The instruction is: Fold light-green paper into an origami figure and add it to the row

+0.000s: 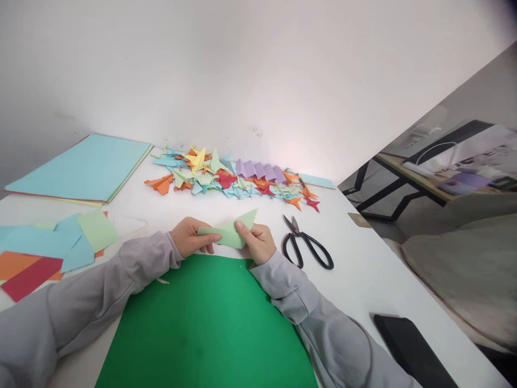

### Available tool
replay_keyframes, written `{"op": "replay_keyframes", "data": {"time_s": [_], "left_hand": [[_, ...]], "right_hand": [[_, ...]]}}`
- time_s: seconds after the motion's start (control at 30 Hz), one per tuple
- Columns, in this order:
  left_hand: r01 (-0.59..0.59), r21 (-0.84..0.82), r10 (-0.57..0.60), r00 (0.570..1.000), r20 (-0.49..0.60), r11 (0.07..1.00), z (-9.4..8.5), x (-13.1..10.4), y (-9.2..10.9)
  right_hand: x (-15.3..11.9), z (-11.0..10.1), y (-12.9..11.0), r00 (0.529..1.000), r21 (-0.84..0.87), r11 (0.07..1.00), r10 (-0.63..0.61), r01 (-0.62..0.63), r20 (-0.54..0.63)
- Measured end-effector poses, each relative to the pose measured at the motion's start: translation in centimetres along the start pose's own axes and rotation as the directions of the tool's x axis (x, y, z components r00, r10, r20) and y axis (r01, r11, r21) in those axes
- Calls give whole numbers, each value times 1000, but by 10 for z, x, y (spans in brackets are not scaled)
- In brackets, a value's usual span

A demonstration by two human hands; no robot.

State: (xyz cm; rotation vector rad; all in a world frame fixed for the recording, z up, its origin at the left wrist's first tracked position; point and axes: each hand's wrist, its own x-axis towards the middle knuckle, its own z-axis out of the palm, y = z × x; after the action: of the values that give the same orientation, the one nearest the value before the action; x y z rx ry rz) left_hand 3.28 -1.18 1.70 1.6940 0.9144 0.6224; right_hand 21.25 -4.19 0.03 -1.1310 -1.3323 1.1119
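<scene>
A piece of light green folded paper (228, 235) is held up between both hands, just past the far edge of a large green sheet (205, 318). My left hand (189, 237) pinches its left end, thumb lying across the front. On the other side my right hand (258, 241) grips the paper with the thumb pressed on its face, below a pointed corner that sticks up to the right. The fingers behind the paper are partly hidden. Black-handled scissors (298, 234) lie to the right of my right hand, blades parted.
Folded paper pieces in many colours (226, 178) lie piled along the wall, with a purple pleated strip (260, 171) among them. At the left are a stack of coloured sheets (84, 167) and loose cut papers (44, 242). A black flat object (412, 345) rests near the right table edge.
</scene>
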Motion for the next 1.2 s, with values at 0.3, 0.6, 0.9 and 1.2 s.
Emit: {"op": "replay_keyframes", "data": {"time_s": [0.3,0.6,0.9,1.2], "left_hand": [[107,-193,-103,994,31,975,-1,3,2],[121,-216,-122,992,7,969,0,2,6],[92,-211,-108,992,-67,973,0,2,3],[96,-238,-119,989,-85,966,-1,3,5]], "right_hand": [[1,1,0,999,92,996,-3,-1,45],[0,1,-2,997,10,1000,-23,22,69],[1,4,-4,984,-53,999,14,-5,178],[0,4,-10,984,-151,985,102,-79,146]]}}
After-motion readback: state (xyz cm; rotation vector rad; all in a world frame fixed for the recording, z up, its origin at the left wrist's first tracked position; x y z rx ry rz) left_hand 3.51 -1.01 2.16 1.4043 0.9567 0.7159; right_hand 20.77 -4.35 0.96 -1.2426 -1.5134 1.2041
